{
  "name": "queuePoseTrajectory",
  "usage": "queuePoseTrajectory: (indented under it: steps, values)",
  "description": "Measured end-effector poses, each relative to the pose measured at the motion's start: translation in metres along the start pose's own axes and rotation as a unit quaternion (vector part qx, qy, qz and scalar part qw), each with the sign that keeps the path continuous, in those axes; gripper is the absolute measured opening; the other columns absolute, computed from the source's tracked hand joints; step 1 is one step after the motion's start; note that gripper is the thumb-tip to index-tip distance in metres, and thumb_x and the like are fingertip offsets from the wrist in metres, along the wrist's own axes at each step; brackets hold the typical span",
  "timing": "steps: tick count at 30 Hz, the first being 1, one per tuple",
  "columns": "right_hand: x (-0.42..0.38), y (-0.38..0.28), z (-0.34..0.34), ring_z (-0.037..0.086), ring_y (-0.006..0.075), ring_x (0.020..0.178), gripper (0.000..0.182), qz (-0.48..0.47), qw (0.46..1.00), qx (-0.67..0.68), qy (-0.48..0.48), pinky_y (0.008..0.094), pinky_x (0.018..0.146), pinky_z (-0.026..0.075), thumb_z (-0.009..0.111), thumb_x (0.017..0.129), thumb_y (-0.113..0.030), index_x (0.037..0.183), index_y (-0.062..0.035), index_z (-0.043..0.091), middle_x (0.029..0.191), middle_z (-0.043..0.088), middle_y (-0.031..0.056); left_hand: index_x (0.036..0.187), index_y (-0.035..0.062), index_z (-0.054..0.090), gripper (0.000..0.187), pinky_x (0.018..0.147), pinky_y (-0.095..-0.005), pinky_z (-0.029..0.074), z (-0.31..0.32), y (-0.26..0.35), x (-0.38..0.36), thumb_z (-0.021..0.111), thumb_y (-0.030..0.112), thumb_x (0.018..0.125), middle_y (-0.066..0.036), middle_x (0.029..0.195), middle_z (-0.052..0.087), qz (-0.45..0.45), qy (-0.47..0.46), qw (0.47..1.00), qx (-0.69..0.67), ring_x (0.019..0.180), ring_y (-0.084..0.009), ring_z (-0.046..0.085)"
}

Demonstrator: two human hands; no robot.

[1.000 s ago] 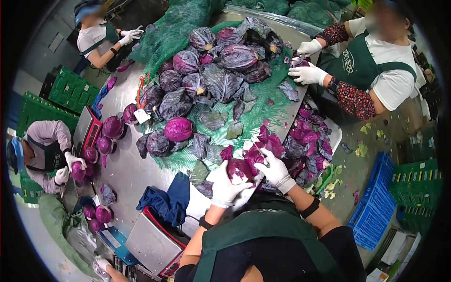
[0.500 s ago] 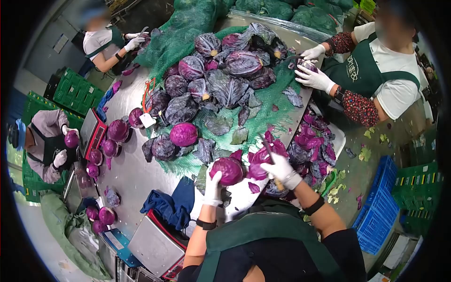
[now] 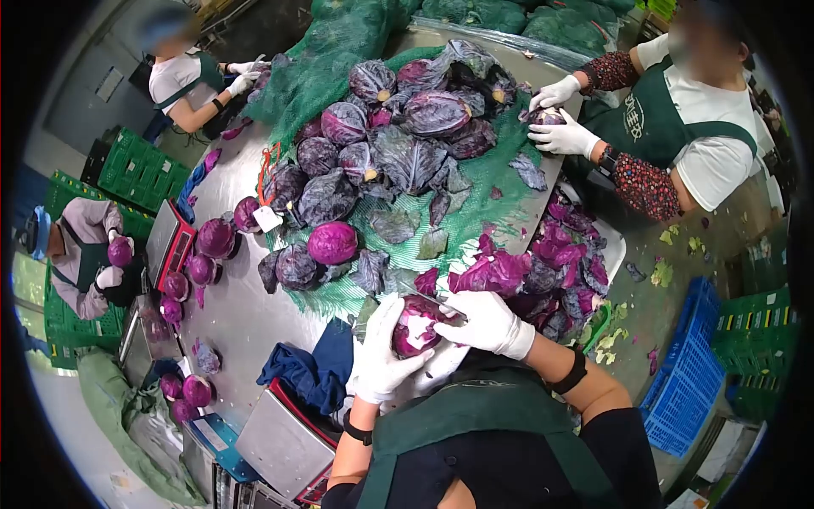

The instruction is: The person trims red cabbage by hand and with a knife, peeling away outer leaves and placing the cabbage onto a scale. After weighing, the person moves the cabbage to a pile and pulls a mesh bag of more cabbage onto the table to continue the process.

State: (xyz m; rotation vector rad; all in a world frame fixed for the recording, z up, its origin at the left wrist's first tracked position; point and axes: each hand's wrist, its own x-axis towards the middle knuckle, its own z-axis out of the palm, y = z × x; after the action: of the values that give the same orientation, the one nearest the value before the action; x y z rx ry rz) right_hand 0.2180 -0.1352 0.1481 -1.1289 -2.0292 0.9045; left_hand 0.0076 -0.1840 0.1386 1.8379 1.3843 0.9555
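Observation:
A red cabbage [image 3: 415,329] with a pale patch on its upper side sits in my gloved left hand [image 3: 379,352], whose fingers and thumb wrap its left side. My gloved right hand [image 3: 493,324] is closed on a knife [image 3: 434,301], with the handle hidden by the fingers. The thin blade lies at the top of the cabbage, and the fingertips rest against its right side. Just beyond my hands are loose purple leaves [image 3: 490,273] and a trimmed cabbage [image 3: 331,243] on the green net [image 3: 483,220].
Untrimmed cabbages [image 3: 411,157] are heaped on the net. Trimmed ones [image 3: 214,237] stand along the table's left side. A scale [image 3: 284,441] and blue cloth [image 3: 309,365] lie to my left, a heap of leaves [image 3: 564,254] to my right. Three other people work around the table.
My left hand has turned the cabbage, so a pale patch now faces up. My right hand has moved left with the knife, from the loose leaves to the cabbage.

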Motion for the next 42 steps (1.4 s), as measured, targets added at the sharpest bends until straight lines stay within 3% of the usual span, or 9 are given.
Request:
queuePoseTrajectory:
  steps: [8,14,20,26,30,32,36,38,42]
  values:
    - [-0.001,0.017,0.012,0.056,0.0274,0.055,0.018,0.061,0.998,-0.009,-0.023,0.0357,0.055,0.047,0.061,0.073,-0.021,0.071,-0.0056,0.052,0.060,0.053,0.0100,0.131,0.0015,0.041,0.086,0.104,-0.0395,0.033,0.005,-0.007,-0.003,0.083,0.021,0.057,-0.019,0.134,0.040,0.022,-0.041,0.999,0.019,0.123,-0.0328,0.041]
    - [-0.013,0.116,-0.003,0.053,0.0099,0.050,0.008,0.338,0.830,0.435,-0.079,0.0241,0.044,0.043,0.060,0.082,-0.011,0.083,-0.0037,0.058,0.066,0.060,0.0041,0.139,0.0054,0.027,0.110,0.100,-0.0393,0.039,0.022,-0.030,-0.019,0.089,0.019,0.049,-0.011,0.127,0.044,-0.175,0.048,0.836,-0.517,0.119,-0.0255,0.044]
    - [-0.003,0.031,0.016,0.052,0.0025,0.072,0.054,0.161,0.955,0.249,-0.016,0.0181,0.064,0.045,0.069,0.081,-0.017,0.127,0.0016,0.048,0.086,0.062,0.0029,0.140,0.0090,0.025,0.103,0.103,-0.0418,0.036,0.022,-0.050,-0.023,0.083,0.013,0.055,-0.009,0.134,0.038,-0.156,0.080,0.855,-0.489,0.124,-0.0266,0.039]
    - [-0.013,0.079,0.016,0.060,0.0090,0.077,0.029,0.326,0.874,0.361,-0.017,0.0208,0.064,0.048,0.061,0.086,-0.015,0.110,-0.0001,0.057,0.087,0.062,0.0054,0.129,0.0104,0.041,0.065,0.096,-0.0516,0.043,-0.022,-0.080,-0.019,0.064,0.044,0.078,-0.013,0.125,0.048,-0.180,0.259,0.583,-0.749,0.116,-0.0314,0.049]
    - [-0.045,0.118,0.005,0.048,0.0081,0.041,0.026,0.365,0.883,0.296,-0.017,0.0189,0.038,0.040,0.055,0.090,-0.022,0.107,-0.0031,0.060,0.077,0.065,0.0068,0.126,0.0142,0.047,0.052,0.093,-0.0545,0.042,-0.072,-0.153,-0.040,0.053,0.048,0.086,-0.011,0.125,0.051,-0.101,0.432,0.371,-0.816,0.112,-0.0268,0.051]
    - [-0.054,0.124,0.005,0.048,0.0080,0.041,0.025,0.368,0.890,0.268,-0.008,0.0189,0.038,0.040,0.055,0.090,-0.021,0.107,-0.0032,0.060,0.076,0.065,0.0061,0.126,0.0125,0.047,0.045,0.096,-0.0532,0.039,-0.068,-0.199,-0.059,0.047,0.042,0.091,-0.010,0.126,0.051,-0.133,0.356,0.898,-0.223,0.113,-0.0268,0.050]
    - [-0.032,0.085,0.026,0.062,0.0114,0.075,0.027,0.317,0.891,0.323,-0.030,0.0252,0.058,0.051,0.060,0.086,-0.014,0.110,-0.0008,0.059,0.085,0.065,0.0088,0.133,0.0046,0.038,0.053,0.099,-0.0392,0.038,-0.070,-0.113,0.018,0.058,0.026,0.088,-0.017,0.133,0.043,-0.188,0.325,0.816,-0.438,0.118,-0.0288,0.048]
    - [-0.023,0.088,0.056,0.062,0.0159,0.080,0.036,0.123,0.977,0.164,-0.056,0.0280,0.070,0.052,0.062,0.083,-0.015,0.118,-0.0049,0.057,0.101,0.062,0.0125,0.134,0.0043,0.036,0.066,0.099,-0.0405,0.037,-0.060,-0.125,0.054,0.068,0.023,0.079,-0.019,0.133,0.043,-0.058,0.217,0.974,0.037,0.121,-0.0338,0.044]
    - [-0.007,0.056,0.085,0.061,0.0277,0.097,0.056,0.002,0.978,-0.143,-0.154,0.0362,0.077,0.052,0.063,0.080,-0.030,0.132,-0.0162,0.044,0.133,0.043,0.0142,0.139,0.0182,0.031,0.092,0.104,-0.0569,0.023,-0.061,-0.127,0.118,0.079,0.021,0.061,-0.015,0.146,0.025,-0.092,0.055,0.887,0.449,0.135,-0.0368,0.019]
